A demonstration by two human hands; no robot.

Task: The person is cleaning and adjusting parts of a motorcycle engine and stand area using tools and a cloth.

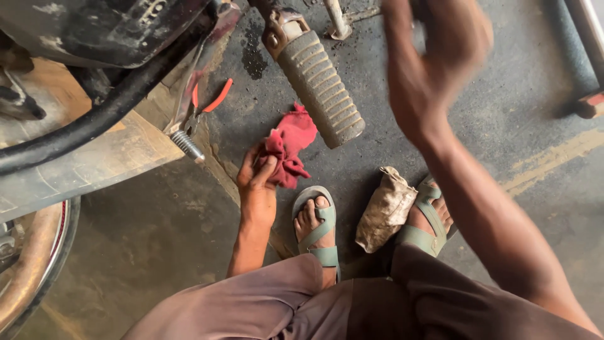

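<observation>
- I am seeing my left hand (257, 182) reaching down to the floor, its fingers closing on a crumpled red rag (288, 146) lying on the dark concrete at about 12 o'clock of my left sandalled foot (316, 228).
- My right hand (434, 53) is hanging raised at 1 o'clock of the view, blurred; I cannot tell whether it is gripping anything.
- A dirty beige cloth bundle (385, 209) is lying between my feet, touching the right sandal (428, 217).
- A ribbed rubber footrest (319, 85) is jutting just beside the rag; red-handled pliers (204, 101) are lying at 10 o'clock of it.
</observation>
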